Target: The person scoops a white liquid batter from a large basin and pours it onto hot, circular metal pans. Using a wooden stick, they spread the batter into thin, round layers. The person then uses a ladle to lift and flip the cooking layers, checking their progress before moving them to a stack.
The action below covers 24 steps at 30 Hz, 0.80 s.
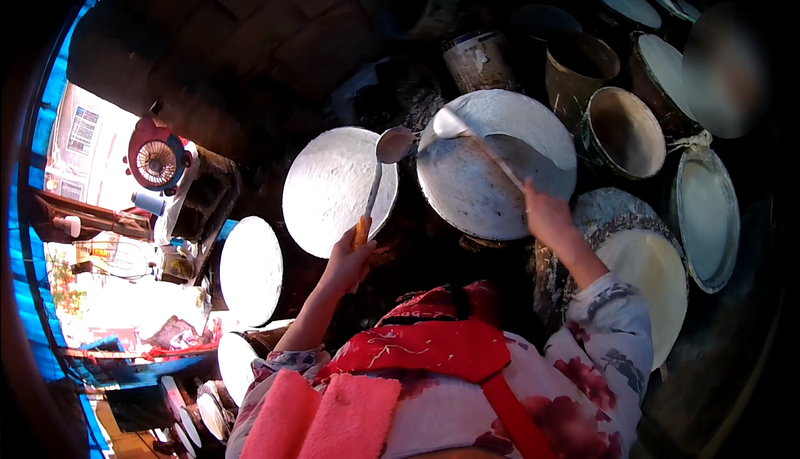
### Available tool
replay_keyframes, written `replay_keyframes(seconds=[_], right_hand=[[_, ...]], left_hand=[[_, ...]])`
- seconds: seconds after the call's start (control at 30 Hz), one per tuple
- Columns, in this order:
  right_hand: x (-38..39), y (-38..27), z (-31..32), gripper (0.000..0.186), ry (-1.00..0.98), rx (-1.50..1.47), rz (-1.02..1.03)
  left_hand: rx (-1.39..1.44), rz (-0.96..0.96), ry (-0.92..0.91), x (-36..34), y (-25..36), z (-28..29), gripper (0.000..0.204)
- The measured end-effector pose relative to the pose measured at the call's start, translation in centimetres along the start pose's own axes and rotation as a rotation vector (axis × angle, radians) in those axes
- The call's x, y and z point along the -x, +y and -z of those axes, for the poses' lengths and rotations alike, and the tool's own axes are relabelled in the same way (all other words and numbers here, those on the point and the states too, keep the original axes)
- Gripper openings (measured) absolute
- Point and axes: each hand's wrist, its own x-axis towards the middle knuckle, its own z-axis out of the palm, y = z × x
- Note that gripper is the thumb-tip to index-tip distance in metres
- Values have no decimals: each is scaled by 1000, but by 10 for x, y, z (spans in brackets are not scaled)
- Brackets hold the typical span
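My left hand (348,263) is closed round the orange handle of a ladle (375,184). The ladle's rounded bowl is raised between two big round vessels. Beneath it lies the left vessel, with a pale surface (329,188) that looks white and rough. My right hand (550,215) grips a long-handled tool (500,163) with a rounded, white-coated head; whether that head is a ladle bowl or a flat scraper I cannot tell. This tool reaches over the right-hand round pan (542,196), whose inside is white at the far side and greyer nearer me, with small dark specks.
Several buckets and pots crowd the right, among them a deep pot (625,134) and a pale-filled vessel (650,280). A white-smeared bucket (479,63) stands behind the pan. At left are a white disc (252,271) and a red fan (157,160) near a bright opening.
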Motion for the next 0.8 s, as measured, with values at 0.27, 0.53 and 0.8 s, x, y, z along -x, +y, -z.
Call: replay_keyframes(seconds=[0.27,0.53,0.8], right_hand=[[-38,10,3,52,-111,-23,65],[-61,51,0,55,69,-77,-82],[-9,10,8,50,-113,57,179]], left_hand=[[83,-15,-19,4,4,-4,48],[116,11,-27,25,10,-9,43],[133,109,-16,30,-4,-7,41]])
